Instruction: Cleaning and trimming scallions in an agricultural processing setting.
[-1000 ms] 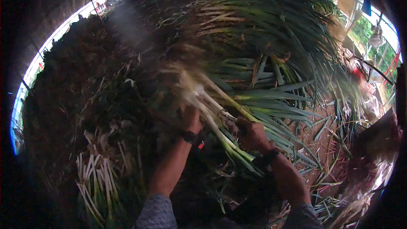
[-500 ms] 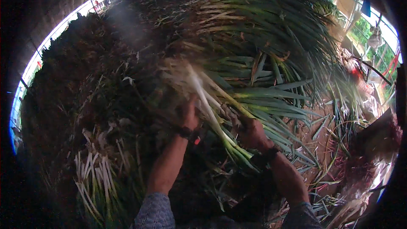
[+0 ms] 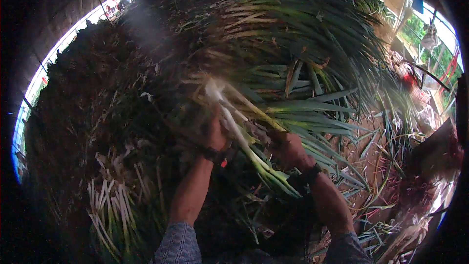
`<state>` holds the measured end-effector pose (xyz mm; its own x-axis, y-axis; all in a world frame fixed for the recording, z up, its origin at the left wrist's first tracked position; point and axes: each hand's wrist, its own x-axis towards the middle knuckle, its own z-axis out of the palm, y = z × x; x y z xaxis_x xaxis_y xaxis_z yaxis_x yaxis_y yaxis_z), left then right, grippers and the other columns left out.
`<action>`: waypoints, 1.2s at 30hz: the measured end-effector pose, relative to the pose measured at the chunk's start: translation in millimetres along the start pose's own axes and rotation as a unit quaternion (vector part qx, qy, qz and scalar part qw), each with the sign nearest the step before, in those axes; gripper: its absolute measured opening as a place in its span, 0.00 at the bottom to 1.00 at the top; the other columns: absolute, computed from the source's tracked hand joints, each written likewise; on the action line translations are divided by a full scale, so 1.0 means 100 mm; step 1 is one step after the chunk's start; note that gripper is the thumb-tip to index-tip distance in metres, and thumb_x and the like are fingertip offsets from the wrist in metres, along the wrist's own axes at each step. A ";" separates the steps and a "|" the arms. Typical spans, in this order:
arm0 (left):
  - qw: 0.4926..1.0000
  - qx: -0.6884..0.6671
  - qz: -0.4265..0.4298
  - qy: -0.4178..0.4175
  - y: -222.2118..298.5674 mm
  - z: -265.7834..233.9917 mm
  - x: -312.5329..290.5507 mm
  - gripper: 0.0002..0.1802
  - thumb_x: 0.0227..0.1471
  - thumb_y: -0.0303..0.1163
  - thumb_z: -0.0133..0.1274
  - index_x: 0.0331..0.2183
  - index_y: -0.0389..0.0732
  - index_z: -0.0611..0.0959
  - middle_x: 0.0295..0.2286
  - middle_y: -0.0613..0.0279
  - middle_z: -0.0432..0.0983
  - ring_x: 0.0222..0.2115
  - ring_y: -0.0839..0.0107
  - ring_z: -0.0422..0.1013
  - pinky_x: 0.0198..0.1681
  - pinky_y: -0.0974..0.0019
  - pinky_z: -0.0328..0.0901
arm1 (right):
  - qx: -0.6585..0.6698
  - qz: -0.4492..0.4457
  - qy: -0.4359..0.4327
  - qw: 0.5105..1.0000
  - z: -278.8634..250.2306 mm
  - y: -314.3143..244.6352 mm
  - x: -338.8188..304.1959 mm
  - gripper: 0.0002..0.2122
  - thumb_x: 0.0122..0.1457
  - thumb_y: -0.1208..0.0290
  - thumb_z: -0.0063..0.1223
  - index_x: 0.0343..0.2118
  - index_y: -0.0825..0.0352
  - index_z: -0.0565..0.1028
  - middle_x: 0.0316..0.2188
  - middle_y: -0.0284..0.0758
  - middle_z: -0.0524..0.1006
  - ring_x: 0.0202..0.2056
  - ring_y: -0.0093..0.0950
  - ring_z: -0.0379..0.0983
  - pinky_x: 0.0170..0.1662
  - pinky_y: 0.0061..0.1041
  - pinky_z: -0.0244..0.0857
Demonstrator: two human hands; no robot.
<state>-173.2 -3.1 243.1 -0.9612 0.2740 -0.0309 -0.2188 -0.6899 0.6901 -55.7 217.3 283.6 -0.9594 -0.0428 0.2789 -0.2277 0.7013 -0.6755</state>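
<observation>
A leek (image 3: 239,134) slants in front of me, its pale root end at the far left and its green leaves toward me at the right. My left hand (image 3: 217,132) is closed round its white stem, close below the root end. To the right, my right hand (image 3: 287,147) is closed, with pale outer layers running to its fingers from the root end; the fingertips are partly blurred. A yellowish leaf (image 3: 266,119) passes just beyond that hand. Dark bands circle both wrists, the left one with a red spot.
A big heap of leeks (image 3: 312,34) with long green leaves lies beyond my hands. A bundle of white-stemmed stalks (image 3: 110,200) lies at the lower left. Dark plant waste (image 3: 88,98) covers the left side. Loose leaves (image 3: 376,210) litter the ground at the right, beside crumpled sheeting (image 3: 417,205).
My left hand has shifted slightly left and nearer with the leek's stem. The right hand has moved only slightly. The leek's root end has swung a little left.
</observation>
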 end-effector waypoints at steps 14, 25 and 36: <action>0.988 0.120 0.032 0.089 0.00 0.18 -0.02 0.26 0.54 0.53 0.52 0.46 0.44 0.73 0.35 0.66 0.72 0.36 0.71 0.69 0.39 0.64 0.66 | -0.012 0.036 -0.046 0.998 -0.07 0.16 -0.05 0.17 0.56 0.58 0.53 0.44 0.63 0.75 0.21 0.44 0.76 0.23 0.42 0.75 0.28 0.39 0.68; 0.964 0.220 0.134 0.073 -0.04 -0.07 -0.12 0.35 0.47 0.56 0.57 0.51 0.46 0.68 0.40 0.63 0.68 0.38 0.65 0.68 0.42 0.57 0.66 | -0.007 0.008 -0.144 0.990 -0.09 0.40 -0.16 0.13 0.47 0.62 0.57 0.32 0.65 0.76 0.24 0.45 0.77 0.24 0.45 0.73 0.30 0.41 0.67; 0.991 0.126 0.012 0.036 0.16 0.06 -0.09 0.11 0.50 0.37 0.57 0.36 0.44 0.79 0.28 0.68 0.73 0.31 0.71 0.72 0.32 0.63 0.68 | -0.044 0.022 -0.163 0.985 -0.08 0.49 -0.34 0.13 0.46 0.63 0.58 0.30 0.66 0.76 0.23 0.45 0.77 0.26 0.46 0.74 0.31 0.41 0.68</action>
<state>-167.1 -12.9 258.4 -0.9773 0.2040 -0.0571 -0.1547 -0.5032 0.8502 -33.3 259.0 246.4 -0.9738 -0.2273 0.0062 -0.1826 0.7655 -0.6169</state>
